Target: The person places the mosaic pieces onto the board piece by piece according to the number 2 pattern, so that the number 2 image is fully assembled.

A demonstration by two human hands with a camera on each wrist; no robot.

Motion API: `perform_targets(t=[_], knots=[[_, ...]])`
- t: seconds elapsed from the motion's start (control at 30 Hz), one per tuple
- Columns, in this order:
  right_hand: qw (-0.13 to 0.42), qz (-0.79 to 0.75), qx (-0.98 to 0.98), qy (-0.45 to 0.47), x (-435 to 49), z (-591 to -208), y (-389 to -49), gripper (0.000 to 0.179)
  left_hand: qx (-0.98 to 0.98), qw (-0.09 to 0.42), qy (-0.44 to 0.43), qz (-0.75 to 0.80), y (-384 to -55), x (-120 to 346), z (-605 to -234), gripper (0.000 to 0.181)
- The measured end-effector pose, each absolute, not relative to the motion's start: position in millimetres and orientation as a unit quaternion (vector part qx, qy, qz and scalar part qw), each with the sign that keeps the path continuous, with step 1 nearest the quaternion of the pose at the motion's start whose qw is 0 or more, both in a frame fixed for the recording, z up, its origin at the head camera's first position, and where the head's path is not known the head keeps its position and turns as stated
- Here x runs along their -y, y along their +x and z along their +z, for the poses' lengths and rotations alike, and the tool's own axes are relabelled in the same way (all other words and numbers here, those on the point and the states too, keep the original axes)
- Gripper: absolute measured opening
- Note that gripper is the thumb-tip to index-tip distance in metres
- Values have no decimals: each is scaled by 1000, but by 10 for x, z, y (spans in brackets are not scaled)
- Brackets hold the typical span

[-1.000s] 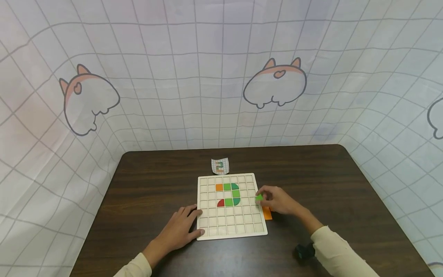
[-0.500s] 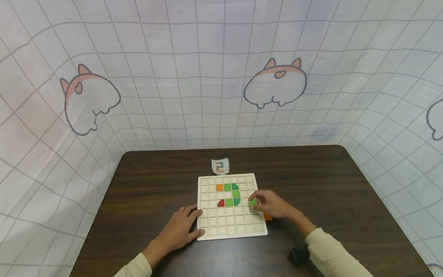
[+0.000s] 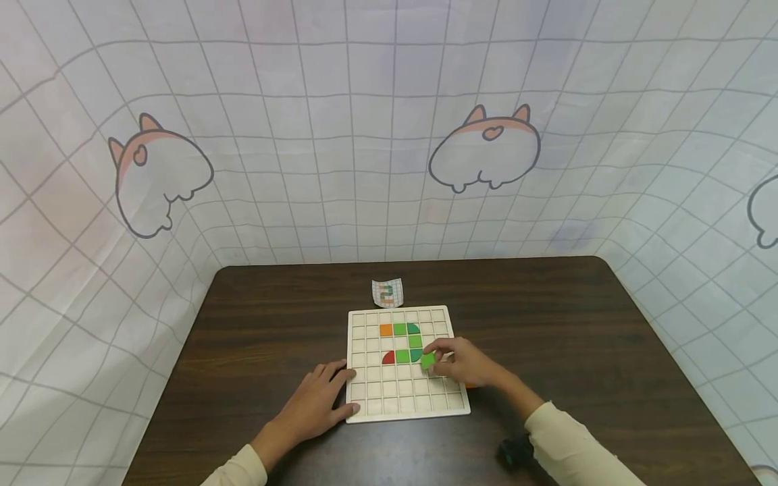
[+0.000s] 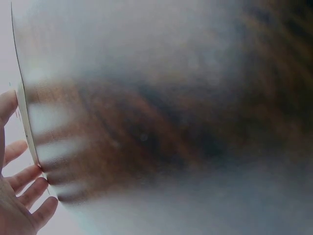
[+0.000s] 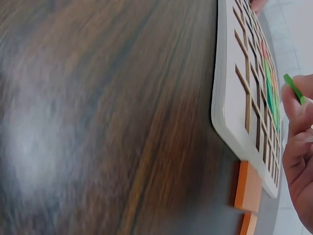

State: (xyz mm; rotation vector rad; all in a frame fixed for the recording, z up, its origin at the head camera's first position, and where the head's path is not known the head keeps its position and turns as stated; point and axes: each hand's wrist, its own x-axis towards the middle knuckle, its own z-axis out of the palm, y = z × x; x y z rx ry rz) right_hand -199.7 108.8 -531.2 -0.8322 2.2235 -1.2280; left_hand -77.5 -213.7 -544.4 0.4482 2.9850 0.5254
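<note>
A white grid board (image 3: 389,398) lies on the dark wooden table, with orange, green and red tiles set in some of its squares. My right hand (image 3: 464,362) pinches a light green tile (image 3: 428,360) between thumb and fingers, over the board just right of the dark green rounded tile (image 3: 416,355). In the right wrist view this green tile (image 5: 292,87) is tilted, seen edge-on above the board. My left hand (image 3: 313,401) rests at the board's left edge, fingers spread, with thumb and index fingertips on the rim.
A small paper card (image 3: 387,293) printed with a coloured grid pattern lies behind the board. Orange pieces (image 5: 248,187) sit against the board's right side. A dark object (image 3: 514,452) is beside the right sleeve. A white gridded curtain (image 3: 389,202) surrounds the table.
My right hand has moved left from the board's right edge with the green tile, toward the row of placed tiles. My left hand has stayed put.
</note>
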Motion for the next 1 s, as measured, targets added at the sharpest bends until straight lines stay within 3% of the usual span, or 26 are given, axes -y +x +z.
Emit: perform_targets(t=[0.3, 0.63, 1.0], knots=[[212, -454, -796, -339, -922, -5321, -1949, 30, -972, 41, 147, 177, -762, 2141, -5420, 62], [240, -476, -784, -318, -808, -5329, -1897, 29, -973, 41, 147, 171, -769, 2141, -5434, 62], [210, -447, -803, -333, -696, -5392, -1887, 28, -973, 43, 147, 172, -776, 2141, -5436, 62]])
